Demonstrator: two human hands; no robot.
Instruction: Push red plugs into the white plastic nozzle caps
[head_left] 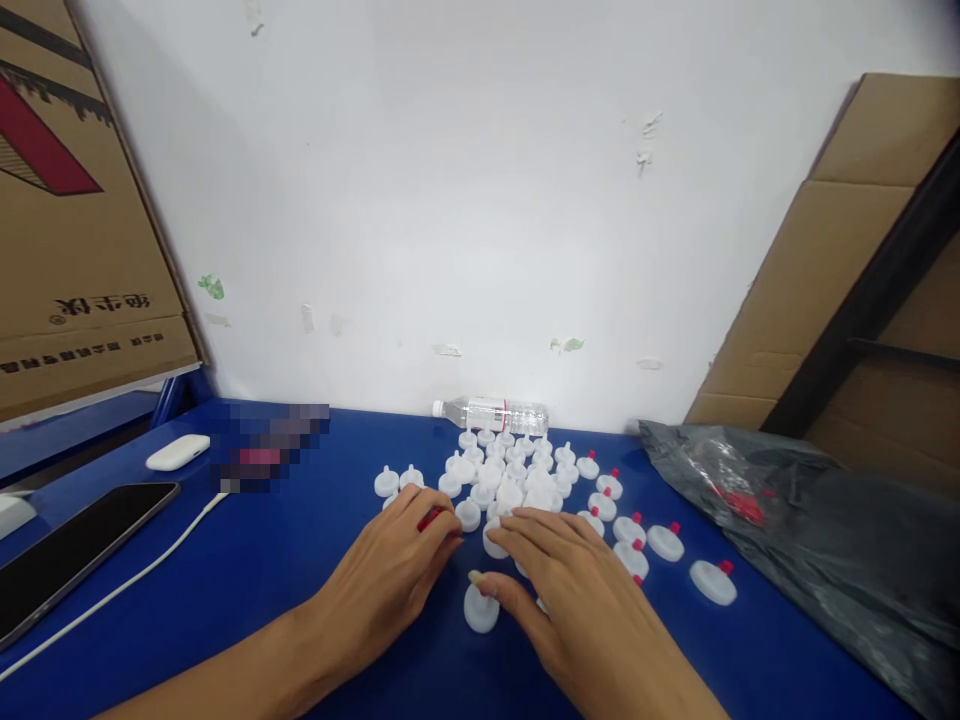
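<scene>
On the blue table (300,560) lies a pile of several white plastic caps (510,470). Some to the right carry small red plugs (664,540). My left hand (390,580) rests near the pile's front with its fingers closed round a small red piece (430,519). My right hand (570,590) lies over caps at the pile's front, fingers bent, its thumb tip touching a white cap (481,607). Another white cap (493,540) sits at its fingertips.
A clear water bottle (491,414) lies by the white wall behind the pile. A black plastic bag (810,520) with red pieces sits right. A tablet (67,555), white cable (127,585) and white earbud case (178,452) lie left. Cardboard boxes (67,220) stand on both sides.
</scene>
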